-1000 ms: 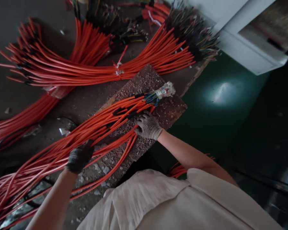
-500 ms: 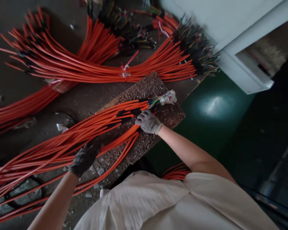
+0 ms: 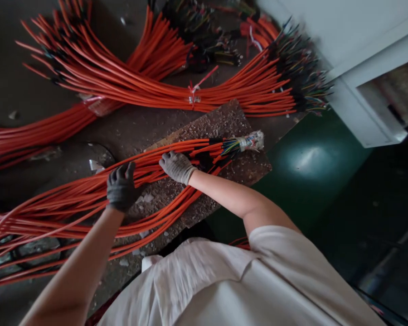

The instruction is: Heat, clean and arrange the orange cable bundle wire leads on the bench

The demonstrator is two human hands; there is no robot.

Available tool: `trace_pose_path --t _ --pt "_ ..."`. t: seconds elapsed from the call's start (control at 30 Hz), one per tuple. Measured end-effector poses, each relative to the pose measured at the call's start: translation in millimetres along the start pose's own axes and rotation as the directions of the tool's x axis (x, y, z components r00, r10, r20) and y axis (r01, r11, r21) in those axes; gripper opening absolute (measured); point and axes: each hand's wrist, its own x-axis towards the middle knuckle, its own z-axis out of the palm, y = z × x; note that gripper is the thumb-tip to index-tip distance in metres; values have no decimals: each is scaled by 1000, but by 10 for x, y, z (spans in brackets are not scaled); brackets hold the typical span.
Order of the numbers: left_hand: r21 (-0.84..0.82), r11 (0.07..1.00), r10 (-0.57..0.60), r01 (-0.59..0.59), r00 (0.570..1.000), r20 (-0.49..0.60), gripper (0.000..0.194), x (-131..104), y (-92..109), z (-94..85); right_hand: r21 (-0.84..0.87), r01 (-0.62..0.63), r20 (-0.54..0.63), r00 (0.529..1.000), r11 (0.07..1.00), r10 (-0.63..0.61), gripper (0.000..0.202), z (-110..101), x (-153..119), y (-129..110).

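Long orange cables (image 3: 71, 192) run across the table to a tip of thin coloured wires wrapped in clear film (image 3: 252, 141). My left hand (image 3: 121, 186), in a grey glove, rests on these cables with its fingers somewhat apart. Further right, my right hand (image 3: 177, 167), also gloved, lies over the same cables with its fingers curled around some of them. Black sleeves (image 3: 206, 159) show on the cables just beyond it. Several cables (image 3: 177, 206) curve separately below the main bundle. Under the wire end is a brown board (image 3: 255, 167) strewn with small scraps.
A tied orange bundle (image 3: 156, 93) crosses the far side of the table, over another bundle (image 3: 44, 129). A pale cabinet (image 3: 360, 108) stands at the right, beside a green floor (image 3: 302, 158). More orange cables show below the table edge.
My right hand has moved left along the cables, away from the black sleeves. My left hand has moved up onto the main bundle. The view has shifted, and the lower cables lie apart from my right hand.
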Motion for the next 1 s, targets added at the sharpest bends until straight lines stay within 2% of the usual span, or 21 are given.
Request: trace_pose_path --t 0.07,0.13,0.23,0.3,0.37,0.43,0.47,0.53,0.57,0.63,0.7,0.73,0.77,0.87,0.93,1.0 --pt "39 992 113 -117 991 75 51 173 -57 -21 24 -27 -2 1000 999 27 35 1 -112 -104" --pt "75 972 205 -222 960 190 39 150 -80 -55 44 3 -2 1000 999 -3 34 35 -316 -171" --pt "98 961 201 -260 893 402 39 -133 -63 -113 28 114 10 993 993 -114 41 115 -678 -51" --pt "77 964 191 -253 867 461 42 -401 -57 -86 0 96 12 995 995 -96 38 136 -908 196" --pt "16 962 245 -274 883 400 43 -700 -86 39 -6 -19 -8 1000 1000 19 30 108 -1089 483" --pt "-61 942 333 -330 899 285 46 -988 -162 241 42 -161 -28 986 986 163 25 50 -1168 671" --pt "-94 930 368 -356 900 234 48 -1102 -216 348 81 -222 -44 973 972 226 25 22 -1154 695" --pt "-150 923 377 -356 913 157 46 -1202 -343 505 156 -277 -91 952 948 293 28 -2 -1002 595" --pt "-166 932 344 -322 930 127 43 -1169 -406 537 173 -264 -115 952 949 285 31 7 -872 484" --pt "-152 970 200 -191 979 46 42 -932 -513 492 138 -178 -122 973 974 195 45 60 -554 209" --pt "-75 997 30 -35 998 -59 51 -537 -576 351 44 -108 -55 992 993 110 61 138 -249 -49" --pt "-32 999 8 -10 998 -60 62 -324 -589 273 -4 -104 -20 994 995 104 64 176 -130 -148" --pt "3 1000 -1 1 1000 -5 69 -126 -593 205 -42 -117 3 993 992 117 62 208 -42 -221" --pt "47 988 132 -148 959 250 70 258 -563 93 -100 -162 21 986 982 165 46 242 54 -310" --pt "34 972 212 -232 931 298 62 310 -520 62 -119 -156 26 987 981 160 40 206 30 -315" --pt "27 963 247 -267 922 298 53 248 -475 17 -139 -136 37 989 981 143 37 145 -36 -330"
